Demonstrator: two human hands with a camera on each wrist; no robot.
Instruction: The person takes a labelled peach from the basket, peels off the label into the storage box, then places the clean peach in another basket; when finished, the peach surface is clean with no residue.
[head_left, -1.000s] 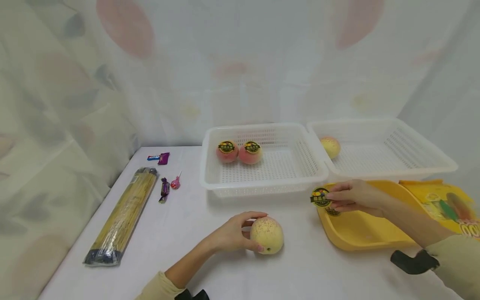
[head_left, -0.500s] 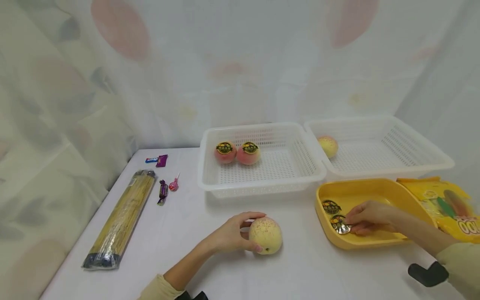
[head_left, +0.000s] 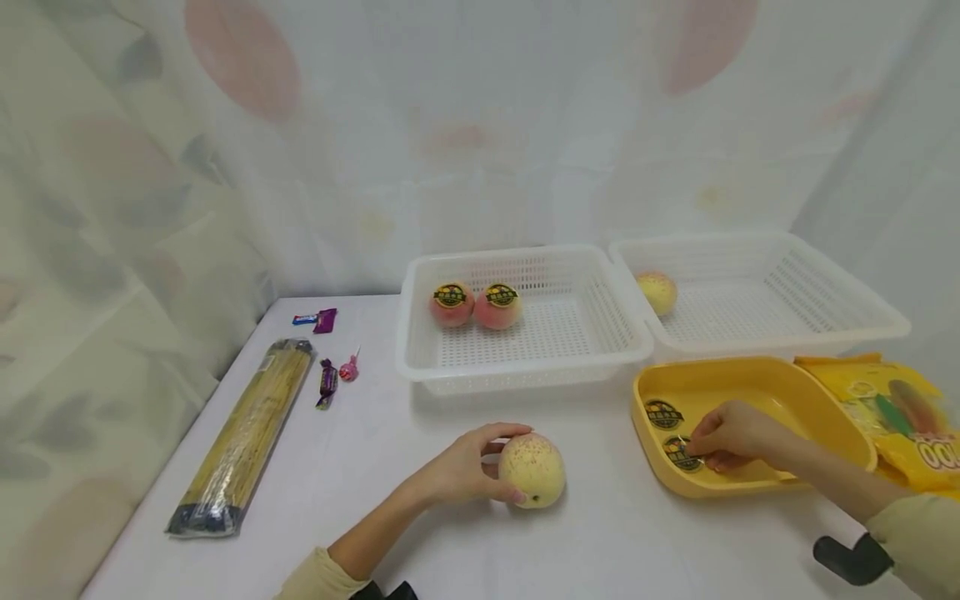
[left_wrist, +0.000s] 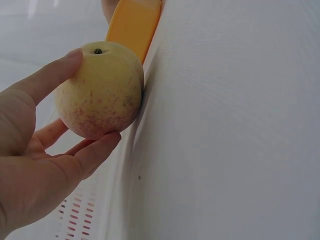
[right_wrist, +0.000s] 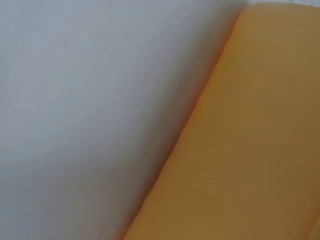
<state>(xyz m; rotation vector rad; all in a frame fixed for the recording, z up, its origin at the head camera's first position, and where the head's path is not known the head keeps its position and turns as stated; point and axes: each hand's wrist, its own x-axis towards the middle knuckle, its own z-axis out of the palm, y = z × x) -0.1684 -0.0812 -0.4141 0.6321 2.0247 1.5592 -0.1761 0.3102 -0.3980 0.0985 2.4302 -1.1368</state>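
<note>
My left hand [head_left: 472, 467] holds a pale yellow peach [head_left: 532, 471] with red speckles at the front middle of the table, fingers on its far side and thumb near its stem end. The left wrist view shows this peach [left_wrist: 100, 92] from the side, stem dimple up. Inside the yellow tray [head_left: 757, 371], my right hand [head_left: 738, 435] pinches the edge of a round black-and-gold sticker [head_left: 678, 452] with thumb and forefinger. Another such sticker [head_left: 663, 414] lies just behind it. In the right wrist view the tray's outer wall [right_wrist: 250, 135] fills the right side, and the hand is hidden.
Two stickered peaches [head_left: 474, 307] sit in a white basket [head_left: 525, 362] at the back. A bare peach [head_left: 658, 293] is in the basket [head_left: 780, 337] beside it. A yellow bag [head_left: 911, 417] lies far right; noodles [head_left: 243, 442] and sweets [head_left: 327, 383] are left.
My right hand has gone from above the tray's left rim, sticker held up, down into the tray, where the sticker lies low. The left hand and its peach have stayed in place.
</note>
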